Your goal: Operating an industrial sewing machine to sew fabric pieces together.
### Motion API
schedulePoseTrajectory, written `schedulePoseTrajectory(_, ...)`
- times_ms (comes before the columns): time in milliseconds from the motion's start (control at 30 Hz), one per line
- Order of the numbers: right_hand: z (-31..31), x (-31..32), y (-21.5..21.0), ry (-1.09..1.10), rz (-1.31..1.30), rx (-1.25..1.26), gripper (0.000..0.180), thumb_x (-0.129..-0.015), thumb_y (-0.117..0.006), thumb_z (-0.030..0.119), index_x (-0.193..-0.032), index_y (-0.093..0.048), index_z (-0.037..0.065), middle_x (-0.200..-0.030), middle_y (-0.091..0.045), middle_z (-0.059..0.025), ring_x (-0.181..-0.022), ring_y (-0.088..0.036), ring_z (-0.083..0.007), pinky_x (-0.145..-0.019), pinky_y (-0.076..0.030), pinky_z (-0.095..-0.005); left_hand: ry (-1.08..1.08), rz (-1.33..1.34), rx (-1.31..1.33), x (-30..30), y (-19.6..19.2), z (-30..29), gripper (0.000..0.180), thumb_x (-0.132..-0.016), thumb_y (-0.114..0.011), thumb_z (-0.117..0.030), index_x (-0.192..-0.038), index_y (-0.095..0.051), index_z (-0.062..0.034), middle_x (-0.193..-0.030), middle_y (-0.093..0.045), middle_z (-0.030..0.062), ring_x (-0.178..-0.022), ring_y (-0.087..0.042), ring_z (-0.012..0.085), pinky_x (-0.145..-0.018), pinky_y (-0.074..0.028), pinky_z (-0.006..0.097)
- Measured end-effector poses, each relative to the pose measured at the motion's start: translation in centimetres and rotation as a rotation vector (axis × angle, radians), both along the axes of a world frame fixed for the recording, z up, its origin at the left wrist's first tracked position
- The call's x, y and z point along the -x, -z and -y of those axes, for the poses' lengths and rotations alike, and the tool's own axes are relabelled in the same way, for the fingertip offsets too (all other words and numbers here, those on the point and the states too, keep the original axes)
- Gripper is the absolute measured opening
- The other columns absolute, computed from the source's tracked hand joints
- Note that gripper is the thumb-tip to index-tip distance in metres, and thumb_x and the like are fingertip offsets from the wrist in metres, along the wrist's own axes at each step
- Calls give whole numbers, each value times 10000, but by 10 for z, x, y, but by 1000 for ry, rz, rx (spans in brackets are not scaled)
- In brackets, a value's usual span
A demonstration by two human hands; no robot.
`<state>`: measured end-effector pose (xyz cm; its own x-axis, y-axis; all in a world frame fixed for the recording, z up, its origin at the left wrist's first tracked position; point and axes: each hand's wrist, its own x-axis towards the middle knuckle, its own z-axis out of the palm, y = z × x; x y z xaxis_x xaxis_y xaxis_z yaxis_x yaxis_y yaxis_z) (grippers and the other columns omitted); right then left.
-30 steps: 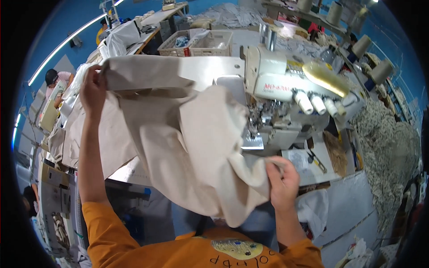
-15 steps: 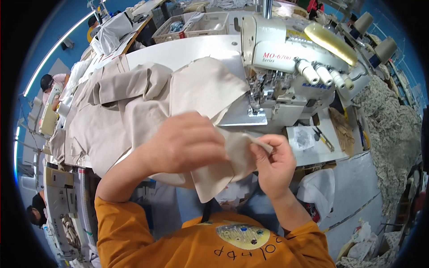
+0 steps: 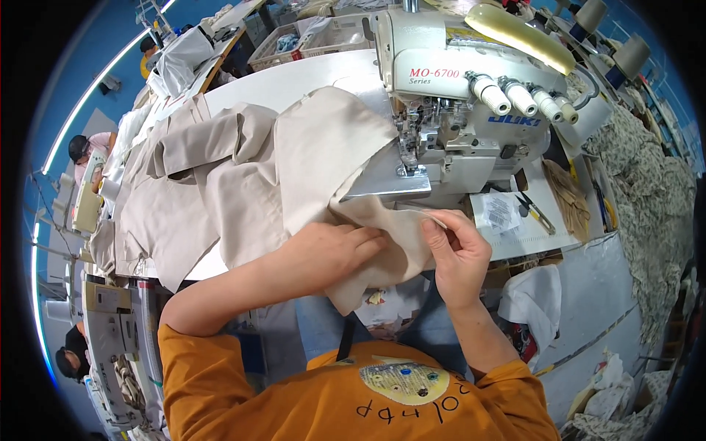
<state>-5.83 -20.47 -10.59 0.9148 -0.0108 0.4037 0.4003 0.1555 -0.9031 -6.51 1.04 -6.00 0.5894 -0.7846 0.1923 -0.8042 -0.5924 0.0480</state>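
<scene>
Beige fabric (image 3: 334,136) lies over the sewing table, and one of its pieces hangs over the front edge toward my lap. With thumb and fingers my right hand (image 3: 457,253) pinches the right-hand edge of that piece. My left hand (image 3: 327,253) lies on the same cloth, fingers bent and pressed to it; its fingertips are partly hidden, so whether it grips the fabric does not show. Just beyond my hands stands a white overlock sewing machine (image 3: 448,95). Its presser foot (image 3: 409,169) is beside the fabric's right edge, apart from my fingers.
Thread snips (image 3: 535,213) and a small clear packet (image 3: 500,213) lie right of the machine. Plastic crates (image 3: 334,37) stand behind the table. Patterned cloth (image 3: 647,191) is heaped at the right. Other people (image 3: 92,151) sit at machines on the far left.
My left hand has come down onto the cloth, nearer the body of fabric. My right hand still pinches the edge. The view has shifted slightly, so the machine appears further left.
</scene>
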Motion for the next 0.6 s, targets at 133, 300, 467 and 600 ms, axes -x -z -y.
schedulePoseTrajectory(133,3,0,1,-5,-22,7,163,-922,-684,58,-1063,-708,-21,-972,-658,-52,-852,-589,-75,-727,-478,-207,-169,-295,-235,1,-7,1,214,-783,-647,-115,-992,-658,-75,-925,-621,61,-866,-671,237,-700,-536,356)
schedulePoseTrajectory(300,7,1,-6,55,-16,217,206,-919,-688,59,-1115,-701,-1,-938,-637,-36,-812,-591,-70,-697,-474,-198,3,-253,82,-2,-22,-6,212,-764,-739,-139,-971,-706,-111,-837,-616,29,-750,-625,233,-664,-505,355)
schedulePoseTrajectory(467,-4,15,-9,-25,-125,-111,277,-882,-740,63,-1126,-627,-2,-919,-638,-28,-731,-597,-69,-666,-497,-198,105,-371,557,1,-64,6,145,-746,-824,-147,-871,-756,-121,-686,-575,6,-673,-552,184,-614,-422,309)
schedulePoseTrajectory(600,-5,18,-12,-44,25,-134,213,-872,-739,27,-1052,-629,2,-910,-657,-39,-743,-615,-77,-681,-508,-205,-59,-348,542,-8,-58,16,136,-765,-827,-158,-872,-757,-114,-702,-592,-17,-701,-538,163,-626,-405,279)
